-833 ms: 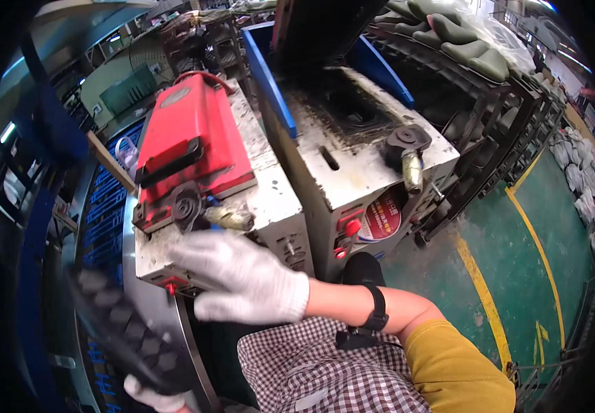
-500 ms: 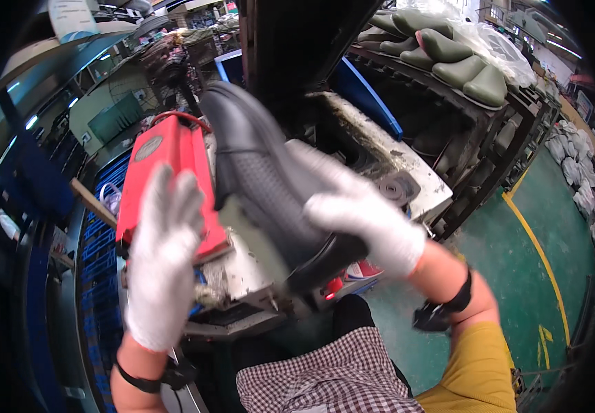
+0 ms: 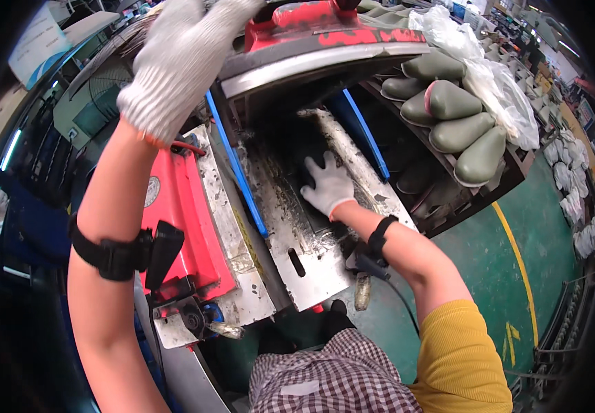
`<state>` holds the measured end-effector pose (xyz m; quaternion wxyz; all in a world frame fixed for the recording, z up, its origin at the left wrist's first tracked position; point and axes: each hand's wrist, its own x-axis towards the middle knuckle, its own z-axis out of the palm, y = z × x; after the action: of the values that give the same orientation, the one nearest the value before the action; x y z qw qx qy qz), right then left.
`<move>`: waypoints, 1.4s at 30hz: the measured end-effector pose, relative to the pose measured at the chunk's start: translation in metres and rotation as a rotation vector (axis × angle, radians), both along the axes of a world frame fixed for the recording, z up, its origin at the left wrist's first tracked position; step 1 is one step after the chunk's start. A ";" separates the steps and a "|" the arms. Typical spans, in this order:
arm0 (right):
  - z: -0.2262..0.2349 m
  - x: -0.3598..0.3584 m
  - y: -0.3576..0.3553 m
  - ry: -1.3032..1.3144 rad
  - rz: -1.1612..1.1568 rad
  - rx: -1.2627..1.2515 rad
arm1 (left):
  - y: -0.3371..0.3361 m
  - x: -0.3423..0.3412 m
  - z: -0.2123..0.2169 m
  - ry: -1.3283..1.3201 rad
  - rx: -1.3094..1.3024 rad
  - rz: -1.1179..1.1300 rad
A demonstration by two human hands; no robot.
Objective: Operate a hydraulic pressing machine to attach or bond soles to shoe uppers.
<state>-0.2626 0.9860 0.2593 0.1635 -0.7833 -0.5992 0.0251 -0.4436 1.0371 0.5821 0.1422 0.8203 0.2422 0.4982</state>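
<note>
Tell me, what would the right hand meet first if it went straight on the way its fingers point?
The right hand lies spread on the dark bed under the raised red-topped lid. Straight on, it would probably meet the dark back of that opening; depth there is unclear.

A round white label sits on the red machine cover, lower left.

White gloves; red press lid; olive-green shoe lasts.
</note>
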 end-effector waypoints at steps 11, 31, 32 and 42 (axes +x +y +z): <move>0.020 0.026 -0.021 0.152 0.071 -0.236 | 0.034 0.100 0.018 0.399 0.156 0.039; -0.079 0.026 -0.287 2.299 -0.092 -0.730 | -0.107 0.104 -0.160 0.906 -0.243 -0.100; -0.082 0.019 -0.280 2.404 -0.088 -0.742 | -0.113 0.102 -0.182 0.886 -0.222 -0.105; -0.139 0.031 -0.289 2.432 -0.186 -0.762 | -0.127 0.106 -0.282 0.840 -0.103 -0.077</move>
<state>-0.2320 0.6965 0.1202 0.3713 -0.2921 0.0375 0.8806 -0.3373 0.9099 0.2999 0.0904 0.9523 0.2728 0.1021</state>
